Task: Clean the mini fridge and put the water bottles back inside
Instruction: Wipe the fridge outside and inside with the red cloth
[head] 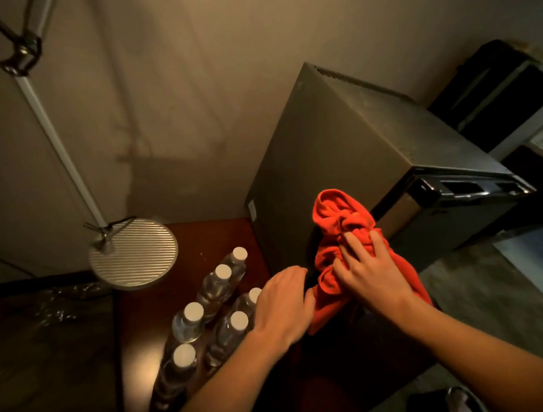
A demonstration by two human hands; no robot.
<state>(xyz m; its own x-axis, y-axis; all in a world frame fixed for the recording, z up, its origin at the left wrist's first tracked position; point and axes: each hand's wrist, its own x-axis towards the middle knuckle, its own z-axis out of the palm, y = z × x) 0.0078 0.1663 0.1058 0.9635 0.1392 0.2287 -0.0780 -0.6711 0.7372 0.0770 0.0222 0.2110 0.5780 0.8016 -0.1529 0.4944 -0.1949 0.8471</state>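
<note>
**Wiping the mini fridge — bottles crowded at the elbow**

Risks
- Six water bottles (218, 301) stand in a tight cluster on the tabletop (179, 248), just left of the mini fridge (358, 147) and right beside the left hand (284, 305). A sideways sweep of that hand or forearm could topple them; being tall and narrow, one falling likely takes its neighbours.
- The orange cloth (341, 231) is bunched, not flat. A loose tail hanging near the left hand could snag or drag across the caps.
- The lamp base (134, 251) sits close behind the bottles; a rolling bottle could knock it.

Hands
- Right hand (372, 272) presses the cloth against the fridge's front corner, fingers (354, 247) spread over the folds.
- Left hand at the cloth's lower edge; fingertips hidden, so I cannot tell if they pinch it.

Materials
- Fridge: boxy, dull grey metal top, faintly dusty; dark glossy door trim.
- Bottles: clear plastic, white caps.
- Cloth: soft, crumpled.
- Tabletop: dark reddish wood, polished.
- Lamp base: round, ribbed metal.
</note>
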